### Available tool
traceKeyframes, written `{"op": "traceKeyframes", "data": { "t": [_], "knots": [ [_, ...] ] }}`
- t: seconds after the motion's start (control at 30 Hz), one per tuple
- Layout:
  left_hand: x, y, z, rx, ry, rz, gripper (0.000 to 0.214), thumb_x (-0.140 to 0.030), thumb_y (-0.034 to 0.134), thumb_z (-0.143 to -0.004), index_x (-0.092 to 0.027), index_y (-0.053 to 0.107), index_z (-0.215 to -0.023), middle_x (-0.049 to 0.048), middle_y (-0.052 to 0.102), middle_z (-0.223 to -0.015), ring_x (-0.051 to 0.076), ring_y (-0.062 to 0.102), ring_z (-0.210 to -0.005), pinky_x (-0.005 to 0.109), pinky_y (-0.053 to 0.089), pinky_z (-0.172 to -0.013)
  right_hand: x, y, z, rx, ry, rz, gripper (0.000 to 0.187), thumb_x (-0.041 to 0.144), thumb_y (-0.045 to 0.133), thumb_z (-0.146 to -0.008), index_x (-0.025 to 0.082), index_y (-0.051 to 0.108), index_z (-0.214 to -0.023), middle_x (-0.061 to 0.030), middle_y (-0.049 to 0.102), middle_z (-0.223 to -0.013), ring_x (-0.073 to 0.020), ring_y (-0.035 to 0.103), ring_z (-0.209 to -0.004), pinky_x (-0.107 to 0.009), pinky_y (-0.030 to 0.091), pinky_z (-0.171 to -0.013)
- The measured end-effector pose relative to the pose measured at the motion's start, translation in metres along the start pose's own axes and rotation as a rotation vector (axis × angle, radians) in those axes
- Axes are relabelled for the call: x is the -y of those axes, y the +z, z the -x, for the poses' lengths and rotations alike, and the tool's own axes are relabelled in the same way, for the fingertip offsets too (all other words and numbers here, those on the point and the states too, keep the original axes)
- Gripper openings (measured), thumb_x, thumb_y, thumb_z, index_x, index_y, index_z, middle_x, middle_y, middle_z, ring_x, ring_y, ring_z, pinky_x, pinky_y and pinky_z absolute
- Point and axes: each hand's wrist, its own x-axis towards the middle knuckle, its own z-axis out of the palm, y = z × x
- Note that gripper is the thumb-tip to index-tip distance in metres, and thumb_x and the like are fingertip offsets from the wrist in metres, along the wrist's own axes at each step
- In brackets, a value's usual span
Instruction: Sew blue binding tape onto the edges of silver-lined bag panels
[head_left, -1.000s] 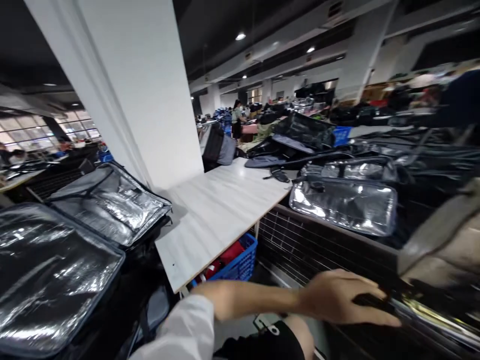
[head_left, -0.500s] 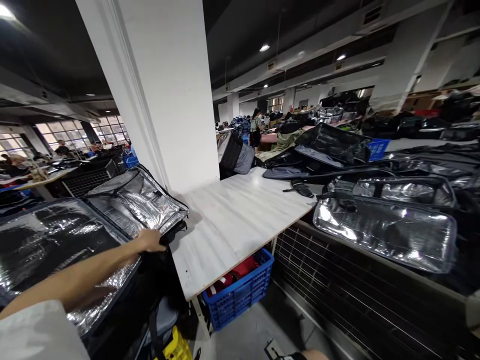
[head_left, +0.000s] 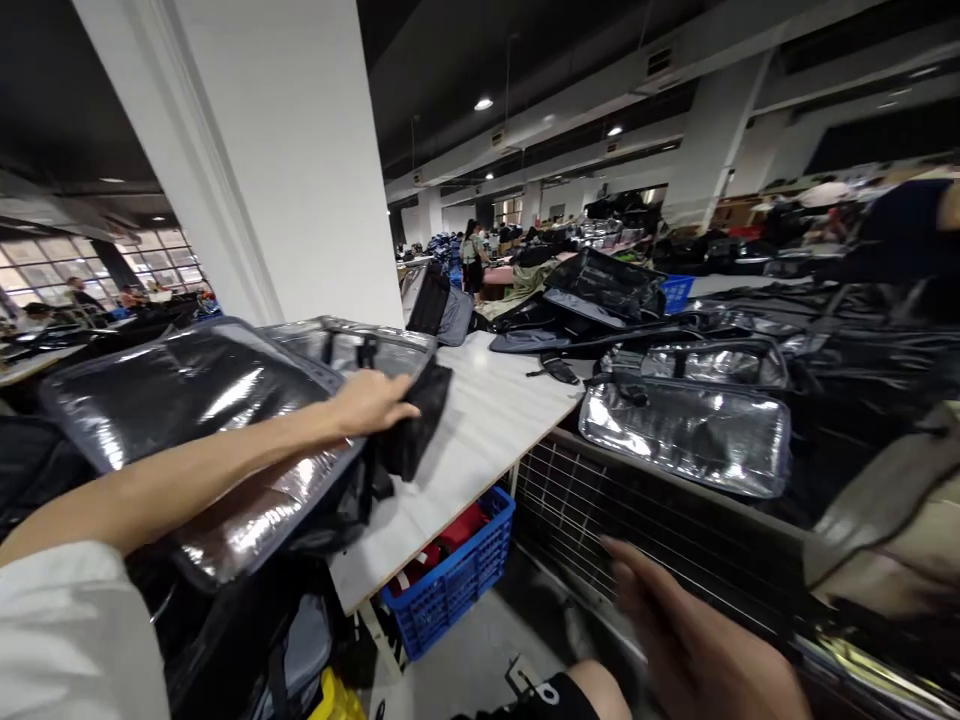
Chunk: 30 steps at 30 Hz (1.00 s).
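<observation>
My left hand reaches across an insulated bag lined with shiny silver foil. Its fingers are closed on the bag's dark side near the right end; the fingertips are partly hidden by the fabric. The bag lies opened out with its flap toward me, and its right end rests over the white table. At lower right my right hand hangs in the air above the floor, somewhat blurred, with its fingers stretched out and nothing in them.
A white pillar rises behind the table. Under it stands a blue crate with red items. Another silver-lined bag lies to the right above a wire mesh rack. A yellow container shows at bottom left. A person stands far back.
My left hand has moved right and slightly up, drawing the bag over the table edge. My right hand has come into view at lower right. The view has turned rightward.
</observation>
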Motion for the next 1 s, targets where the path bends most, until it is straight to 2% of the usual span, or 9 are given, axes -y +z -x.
{"op": "traceKeyframes", "data": {
  "t": [0.17,0.27,0.37,0.47,0.6,0.7,0.83,0.93,1.0],
  "knots": [
    [-0.144,0.039,-0.045,0.112,0.348,0.228,0.035,-0.045,0.054,-0.098,-0.013,0.065,-0.108,0.0132,0.072,-0.088,0.031,0.071,-0.082,0.033,0.046,-0.062,0.003,0.074,-0.062,-0.033,-0.027,-0.076,0.038,0.026,0.045,-0.104,0.027,0.056,-0.14,-0.0086,0.061,-0.139,-0.025,0.056,-0.129,-0.042,0.051,-0.106],
    [-0.185,0.065,-0.058,0.158,0.376,0.347,0.025,-0.036,0.06,-0.093,-0.014,0.068,-0.1,0.0124,0.073,-0.092,0.029,0.071,-0.084,0.032,0.046,-0.064,-0.03,0.101,-0.065,0.054,0.045,-0.151,0.043,0.023,0.039,-0.105,0.027,0.049,-0.146,-0.0083,0.057,-0.144,-0.0237,0.051,-0.134,-0.045,0.047,-0.112],
    [-0.172,0.075,-0.07,0.146,0.552,0.493,0.044,-0.05,0.06,-0.094,-0.014,0.065,-0.118,0.0096,0.072,-0.086,0.024,0.068,-0.075,0.03,0.044,-0.062,-0.062,0.106,-0.049,0.148,0.09,-0.153,0.046,0.02,0.043,-0.102,0.029,0.048,-0.147,-0.0079,0.06,-0.136,-0.0251,0.053,-0.128,-0.044,0.052,-0.103],
    [-0.118,0.081,-0.086,0.191,0.719,0.643,0.041,-0.054,0.052,-0.099,-0.019,0.07,-0.11,0.0047,0.071,-0.084,0.018,0.064,-0.073,0.028,0.045,-0.07,-0.075,0.104,-0.037,0.125,0.109,-0.161,0.03,0.018,0.048,-0.099,0.028,0.064,-0.122,-0.0079,0.066,-0.113,-0.0271,0.058,-0.11,-0.042,0.054,-0.091],
    [-0.037,0.1,-0.107,0.223,0.575,0.614,0.039,-0.044,0.041,-0.105,-0.021,0.072,-0.106,0.0048,0.073,-0.107,0.019,0.063,-0.103,0.033,0.033,-0.106,-0.073,0.105,-0.036,0.048,0.166,-0.26,0.019,0.02,0.052,-0.099,0.025,0.069,-0.104,-0.0073,0.068,-0.101,-0.0249,0.06,-0.097,-0.039,0.051,-0.085],
    [-0.007,0.109,-0.115,0.258,0.472,0.607,0.03,-0.038,0.044,-0.104,-0.022,0.07,-0.109,0.0032,0.071,-0.114,0.021,0.059,-0.111,0.034,0.023,-0.11,-0.07,0.095,-0.039,0.055,0.216,-0.286,0.019,0.023,0.053,-0.098,0.024,0.072,-0.1,-0.0077,0.07,-0.101,-0.0244,0.061,-0.098,-0.037,0.05,-0.087],
    [-0.022,0.094,-0.115,0.177,0.496,0.625,0.032,-0.036,0.043,-0.104,-0.018,0.064,-0.089,0.0038,0.067,-0.09,0.019,0.058,-0.093,0.031,0.032,-0.097,-0.061,0.065,-0.045,0.242,0.278,-0.265,0.02,0.024,0.058,-0.092,0.024,0.078,-0.097,-0.0064,0.075,-0.096,-0.0254,0.066,-0.093,-0.036,0.049,-0.084],
    [-0.062,0.064,-0.123,0.03,0.686,0.616,0.033,-0.035,0.041,-0.105,-0.017,0.06,-0.086,0.0026,0.062,-0.082,0.017,0.054,-0.082,0.031,0.033,-0.09,-0.044,0.048,-0.055,0.344,0.356,-0.347,0.025,0.029,0.057,-0.093,0.027,0.078,-0.106,-0.0031,0.078,-0.094,-0.0241,0.069,-0.086,-0.033,0.047,-0.079],
    [-0.097,0.042,-0.135,-0.026,0.844,0.58,0.032,-0.034,0.043,-0.105,-0.017,0.06,-0.085,0.0016,0.062,-0.08,0.016,0.055,-0.08,0.032,0.032,-0.088,-0.032,0.047,-0.059,0.295,0.425,-0.36,0.027,0.035,0.053,-0.096,0.025,0.076,-0.105,-0.0025,0.076,-0.088,-0.0218,0.067,-0.077,-0.03,0.043,-0.071]
  ]
}}
